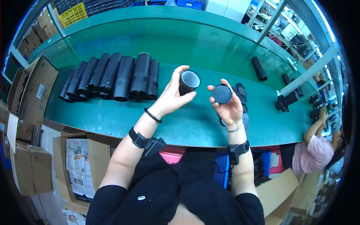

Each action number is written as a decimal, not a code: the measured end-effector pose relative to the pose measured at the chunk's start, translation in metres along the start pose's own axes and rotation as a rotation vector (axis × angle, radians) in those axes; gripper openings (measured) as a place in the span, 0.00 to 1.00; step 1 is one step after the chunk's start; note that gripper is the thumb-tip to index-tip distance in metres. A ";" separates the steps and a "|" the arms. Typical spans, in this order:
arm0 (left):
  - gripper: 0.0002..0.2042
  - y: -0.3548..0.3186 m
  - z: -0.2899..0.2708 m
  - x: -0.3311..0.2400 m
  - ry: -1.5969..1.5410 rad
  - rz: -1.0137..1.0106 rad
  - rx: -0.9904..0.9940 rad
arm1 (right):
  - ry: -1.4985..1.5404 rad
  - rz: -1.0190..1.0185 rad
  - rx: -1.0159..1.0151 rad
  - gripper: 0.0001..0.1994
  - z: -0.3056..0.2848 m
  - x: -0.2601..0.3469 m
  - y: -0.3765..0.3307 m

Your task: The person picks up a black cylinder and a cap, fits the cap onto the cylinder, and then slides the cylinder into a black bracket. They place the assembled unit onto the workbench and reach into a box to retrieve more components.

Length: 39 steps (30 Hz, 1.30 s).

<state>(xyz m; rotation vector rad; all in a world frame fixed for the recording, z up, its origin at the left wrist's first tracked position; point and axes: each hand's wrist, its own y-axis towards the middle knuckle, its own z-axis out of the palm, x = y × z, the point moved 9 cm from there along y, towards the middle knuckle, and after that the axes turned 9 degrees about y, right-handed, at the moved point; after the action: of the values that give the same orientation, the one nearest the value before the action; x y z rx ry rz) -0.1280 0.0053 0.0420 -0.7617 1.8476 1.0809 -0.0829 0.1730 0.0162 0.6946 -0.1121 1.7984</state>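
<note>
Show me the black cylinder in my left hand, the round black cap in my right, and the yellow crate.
Black cylinder point(185, 88): head view, dark outer wall.
Round black cap point(222, 94): head view, flat face.
Yellow crate point(73, 15): head view, slatted side.

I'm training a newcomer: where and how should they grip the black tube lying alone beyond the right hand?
Likely around the middle of the black tube, from above: it lies on its side, long and round, apart from the other tubes.

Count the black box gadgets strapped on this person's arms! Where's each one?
2. One black box gadget is on the left forearm, whose hand holds a black tube. The second gadget is on the right forearm. I see no others, though some could be hidden.
</note>
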 end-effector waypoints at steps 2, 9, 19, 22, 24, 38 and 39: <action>0.38 0.002 0.002 0.000 0.053 0.010 -0.036 | -0.050 -0.009 -0.004 0.32 0.002 0.003 0.000; 0.35 0.005 0.019 -0.001 0.133 0.091 0.124 | -1.210 -0.182 -0.006 0.30 0.065 0.042 0.013; 0.38 0.001 0.029 -0.012 0.279 0.169 0.153 | -1.834 -0.263 0.132 0.28 0.104 0.021 0.026; 0.40 0.003 0.031 -0.012 0.292 0.146 0.169 | -1.811 -0.274 0.085 0.27 0.102 0.021 0.024; 0.39 0.005 0.032 -0.010 0.295 0.145 0.156 | -1.815 -0.274 0.068 0.27 0.101 0.021 0.024; 0.31 0.007 0.034 -0.005 0.320 0.143 0.169 | -2.014 -0.230 0.036 0.26 0.104 0.013 0.026; 0.30 0.007 0.033 -0.005 0.310 0.134 0.170 | -2.014 -0.231 0.034 0.26 0.108 0.014 0.026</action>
<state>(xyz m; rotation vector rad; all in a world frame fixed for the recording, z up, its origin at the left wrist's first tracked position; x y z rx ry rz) -0.1194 0.0388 0.0402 -0.7458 2.2484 0.9110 -0.0657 0.1314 0.1183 2.1308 -1.2170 0.2645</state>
